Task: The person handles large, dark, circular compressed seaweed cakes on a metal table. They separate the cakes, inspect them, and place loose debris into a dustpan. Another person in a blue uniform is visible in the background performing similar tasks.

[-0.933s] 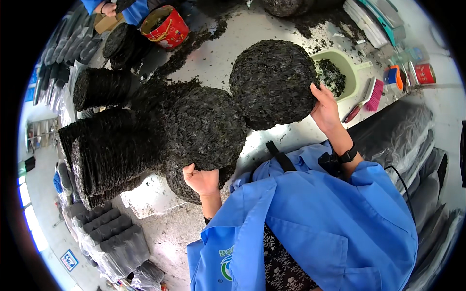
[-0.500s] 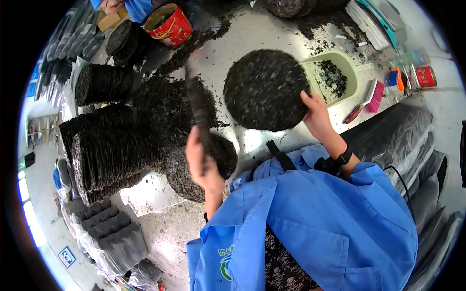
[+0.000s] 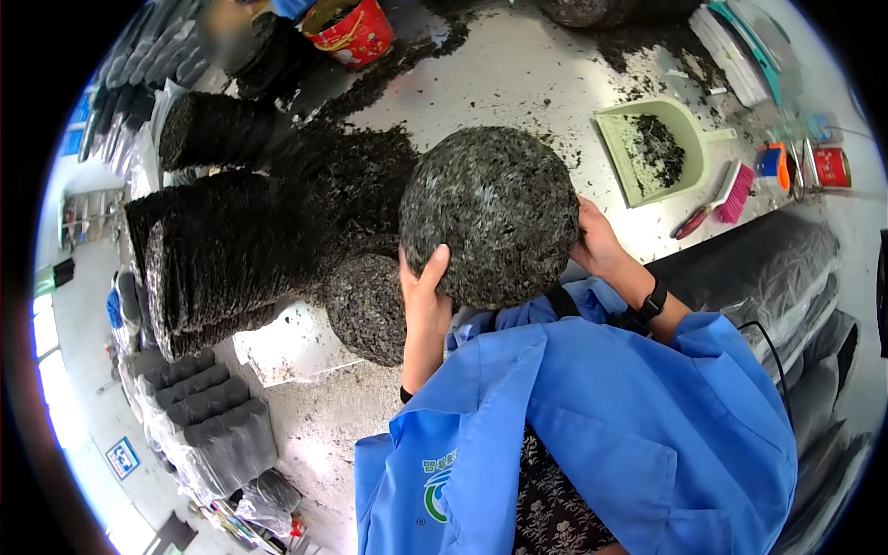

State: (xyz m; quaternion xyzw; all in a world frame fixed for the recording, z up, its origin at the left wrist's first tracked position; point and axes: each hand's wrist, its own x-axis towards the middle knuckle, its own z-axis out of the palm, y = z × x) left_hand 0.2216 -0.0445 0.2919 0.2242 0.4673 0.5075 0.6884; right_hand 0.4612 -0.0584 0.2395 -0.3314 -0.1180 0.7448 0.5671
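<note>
Between my two hands is a round, dark dried seaweed sheet point(image 3: 490, 208), its mottled grey-green face turned up. My left hand point(image 3: 427, 294) grips the lower left edge, thumb on top and fingers underneath. At the right edge my right hand point(image 3: 597, 239) holds the rim, its fingers partly hidden behind the sheet. Just left of my left hand lies another round of dried seaweed point(image 3: 365, 310). Beyond it stand stacked seaweed rounds point(image 3: 227, 264) on edge, with loose dark seaweed point(image 3: 356, 180) heaped beside them.
A pale green dustpan point(image 3: 698, 162) with dark scraps lies on the right of the white table point(image 3: 472, 79), near a pink-bristled brush point(image 3: 735, 194). A red bucket point(image 3: 356, 42) stands at the far left. Plastic-wrapped dark bundles point(image 3: 758, 264) lie at the right.
My left hand, blurred beside a dark edge-on piece before, has come right and now grips the round. My right hand still holds its edge; the round sits lower and nearer my body.
</note>
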